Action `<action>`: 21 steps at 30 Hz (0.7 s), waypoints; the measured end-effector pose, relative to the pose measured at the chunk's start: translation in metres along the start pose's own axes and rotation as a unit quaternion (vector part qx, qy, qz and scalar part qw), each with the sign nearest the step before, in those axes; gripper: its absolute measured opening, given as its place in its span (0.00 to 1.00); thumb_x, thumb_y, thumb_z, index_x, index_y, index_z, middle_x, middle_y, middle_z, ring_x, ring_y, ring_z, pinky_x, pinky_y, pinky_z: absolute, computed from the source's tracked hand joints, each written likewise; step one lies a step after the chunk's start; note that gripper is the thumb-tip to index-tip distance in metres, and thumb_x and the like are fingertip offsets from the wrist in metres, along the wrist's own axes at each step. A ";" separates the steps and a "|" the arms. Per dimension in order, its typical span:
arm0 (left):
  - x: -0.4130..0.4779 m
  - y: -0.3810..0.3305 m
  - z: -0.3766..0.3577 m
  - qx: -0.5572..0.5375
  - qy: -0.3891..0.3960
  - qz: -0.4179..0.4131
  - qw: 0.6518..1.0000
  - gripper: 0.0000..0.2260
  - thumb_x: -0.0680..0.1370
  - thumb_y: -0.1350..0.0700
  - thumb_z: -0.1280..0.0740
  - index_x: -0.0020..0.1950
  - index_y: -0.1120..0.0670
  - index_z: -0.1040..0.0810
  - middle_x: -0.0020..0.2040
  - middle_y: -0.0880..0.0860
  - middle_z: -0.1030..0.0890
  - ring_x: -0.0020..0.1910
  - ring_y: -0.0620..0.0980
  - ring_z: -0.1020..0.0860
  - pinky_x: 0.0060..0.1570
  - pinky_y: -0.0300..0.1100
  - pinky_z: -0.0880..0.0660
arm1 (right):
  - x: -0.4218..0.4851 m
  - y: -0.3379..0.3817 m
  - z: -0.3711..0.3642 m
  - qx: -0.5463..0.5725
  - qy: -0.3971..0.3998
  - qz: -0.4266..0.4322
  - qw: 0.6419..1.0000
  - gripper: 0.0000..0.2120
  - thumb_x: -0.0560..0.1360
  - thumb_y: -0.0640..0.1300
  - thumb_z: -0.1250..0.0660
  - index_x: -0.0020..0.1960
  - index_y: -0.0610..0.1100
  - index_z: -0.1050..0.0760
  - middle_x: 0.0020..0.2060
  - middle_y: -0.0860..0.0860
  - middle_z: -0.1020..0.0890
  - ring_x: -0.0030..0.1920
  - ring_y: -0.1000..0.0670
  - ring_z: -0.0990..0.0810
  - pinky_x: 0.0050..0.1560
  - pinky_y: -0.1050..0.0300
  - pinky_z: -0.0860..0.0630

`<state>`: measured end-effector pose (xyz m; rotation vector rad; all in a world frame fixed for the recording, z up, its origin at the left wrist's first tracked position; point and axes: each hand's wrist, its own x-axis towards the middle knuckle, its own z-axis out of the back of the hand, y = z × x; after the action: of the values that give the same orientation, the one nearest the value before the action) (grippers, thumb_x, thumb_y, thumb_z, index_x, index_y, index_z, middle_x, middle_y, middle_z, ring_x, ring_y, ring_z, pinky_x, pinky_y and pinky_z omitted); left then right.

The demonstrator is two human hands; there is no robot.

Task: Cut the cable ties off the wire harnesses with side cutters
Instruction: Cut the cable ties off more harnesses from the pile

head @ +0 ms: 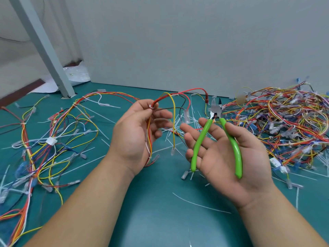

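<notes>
A person's right hand [224, 157] lies palm up with fingers nearly straight, and green-handled side cutters [200, 139] rest loosely across it. The handles are spread and the jaws stand apart with nothing between them. Left of the cutters, the left hand [135, 132] pinches a wire harness [160, 99] between thumb and fingertips, right at a white cable tie [151, 106] that is not yet cut.

The tie hugs the red and yellow wires, so blades set carelessly could nick the insulation. The cutters are only cradled and could slip off the palm. The harness's dangling ends could catch on the clutter below.

Below and around the cutters, cut ties [195, 203] litter the green mat [160, 202]. To the right of the cutters sits a tangled heap of harnesses [284, 118], with more harnesses [49, 139] spread far to their left.

Far left beyond the cutters, beside a grey post [44, 47], lies a clear plastic bag [77, 74], the only container in sight. Its contents cannot be made out.
</notes>
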<state>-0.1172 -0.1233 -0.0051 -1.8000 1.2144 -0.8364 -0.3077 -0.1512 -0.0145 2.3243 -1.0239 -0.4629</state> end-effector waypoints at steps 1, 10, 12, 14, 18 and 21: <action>0.000 0.002 -0.001 0.003 -0.005 0.008 1.000 0.10 0.83 0.63 0.47 0.50 0.53 0.28 0.35 0.52 0.19 0.30 0.49 0.24 0.33 0.42 0.35 | 0.000 0.001 0.000 0.009 0.013 0.006 1.000 0.23 0.73 0.53 0.35 0.65 0.43 0.27 0.67 0.35 0.21 0.54 0.42 0.16 0.52 0.48 0.22; 0.007 0.001 0.006 -0.112 -0.049 -0.015 0.992 0.10 0.85 0.61 0.49 0.50 0.52 0.30 0.35 0.50 0.22 0.27 0.46 0.29 0.31 0.38 0.34 | 0.000 0.001 0.003 0.039 0.004 0.056 0.998 0.25 0.70 0.48 0.35 0.66 0.43 0.28 0.66 0.36 0.21 0.55 0.39 0.17 0.56 0.45 0.21; 0.007 0.002 0.005 -0.117 -0.053 -0.023 0.991 0.11 0.86 0.60 0.50 0.49 0.52 0.31 0.35 0.49 0.21 0.28 0.46 0.28 0.32 0.38 0.34 | 0.001 0.000 0.004 0.048 -0.001 0.062 0.997 0.24 0.69 0.47 0.35 0.65 0.44 0.29 0.65 0.35 0.20 0.54 0.39 0.17 0.55 0.45 0.20; 0.006 0.002 0.003 -0.116 -0.046 -0.024 0.992 0.10 0.86 0.60 0.50 0.49 0.52 0.32 0.34 0.50 0.22 0.28 0.47 0.29 0.32 0.39 0.35 | 0.001 0.000 0.005 0.048 0.004 0.058 0.997 0.24 0.69 0.47 0.35 0.65 0.44 0.30 0.65 0.34 0.21 0.54 0.39 0.17 0.55 0.45 0.20; 0.002 0.001 -0.001 -0.083 -0.008 -0.002 0.997 0.09 0.85 0.61 0.48 0.50 0.53 0.31 0.33 0.51 0.25 0.27 0.48 0.33 0.33 0.40 0.39 | 0.003 -0.001 0.005 0.040 0.011 0.036 0.998 0.28 0.66 0.45 0.33 0.66 0.44 0.30 0.65 0.31 0.22 0.53 0.38 0.16 0.53 0.45 0.20; 0.000 0.005 -0.006 -0.029 -0.024 -0.009 0.999 0.08 0.86 0.61 0.47 0.52 0.53 0.32 0.34 0.51 0.23 0.27 0.48 0.32 0.30 0.39 0.36 | 0.004 -0.004 0.007 0.024 0.031 0.038 0.999 0.31 0.60 0.44 0.27 0.63 0.43 0.27 0.61 0.36 0.18 0.51 0.40 0.16 0.52 0.45 0.21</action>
<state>-0.1246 -0.1261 -0.0067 -1.8701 1.2055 -0.7710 -0.3069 -0.1544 -0.0231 2.3168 -1.0994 -0.3376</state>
